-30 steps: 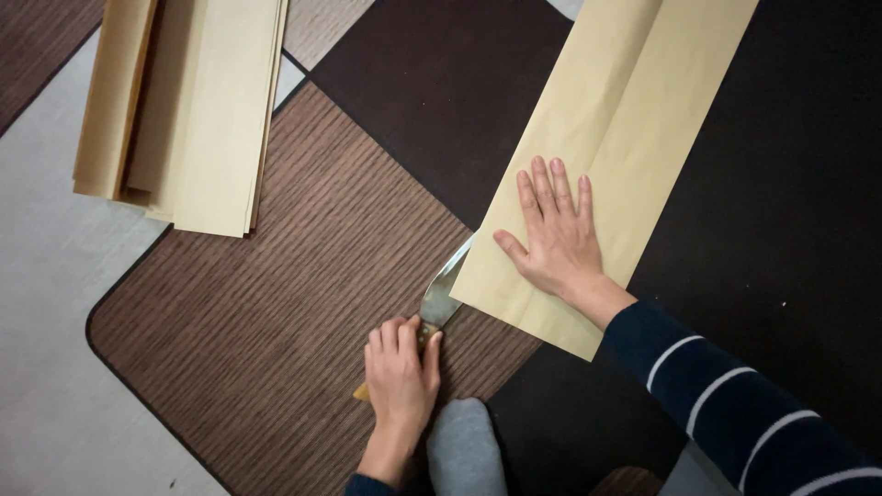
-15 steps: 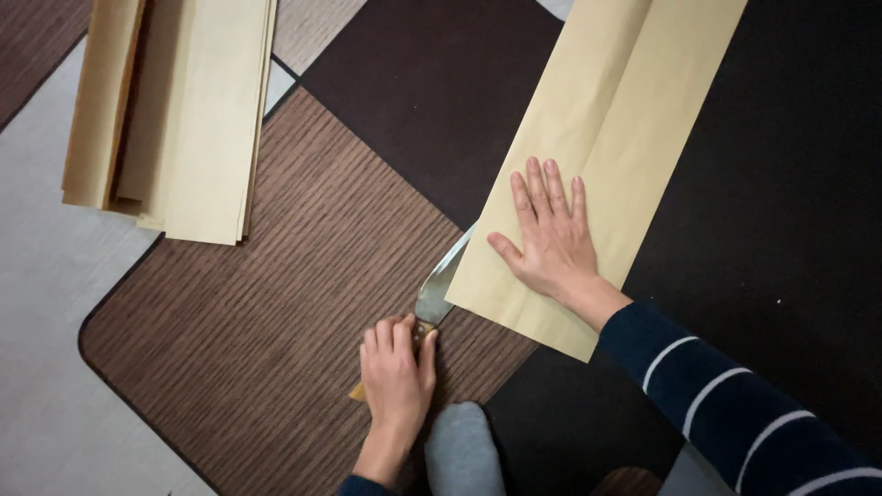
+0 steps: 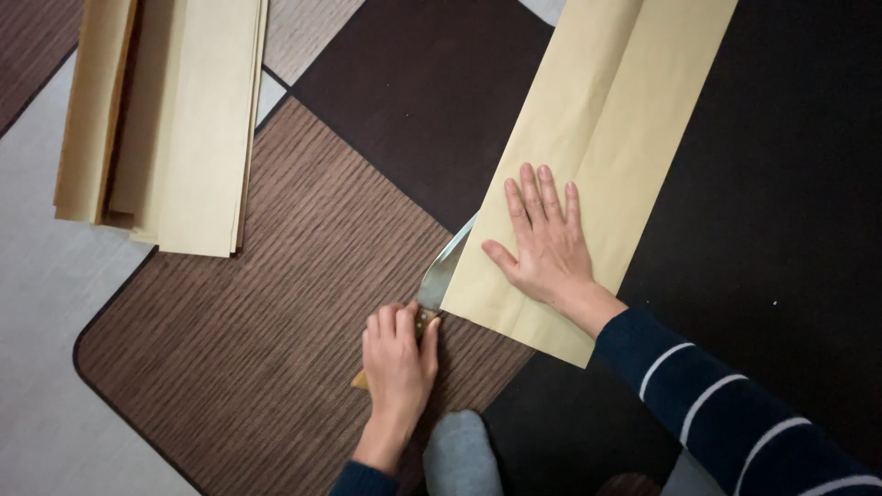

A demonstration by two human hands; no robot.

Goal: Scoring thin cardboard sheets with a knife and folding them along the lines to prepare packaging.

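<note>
A long folded sheet of tan paper (image 3: pixel 606 119) lies on a patterned floor mat, running from the top right toward me. My right hand (image 3: pixel 544 241) presses flat on its near end, fingers spread. My left hand (image 3: pixel 399 358) grips the wooden handle of a knife (image 3: pixel 441 276). The metal blade points up and right, and its tip slips into the paper's left folded edge.
A stack of folded tan paper sheets (image 3: pixel 165 119) lies at the upper left. The mat has brown striped (image 3: pixel 276 312), dark brown and black patches, with pale floor (image 3: pixel 46 349) at the left. A grey-clad knee (image 3: pixel 459 455) shows at the bottom.
The view has drifted slightly, so everything sits a little lower left in the frame. Both hands, the knife and the paper keep the same arrangement.
</note>
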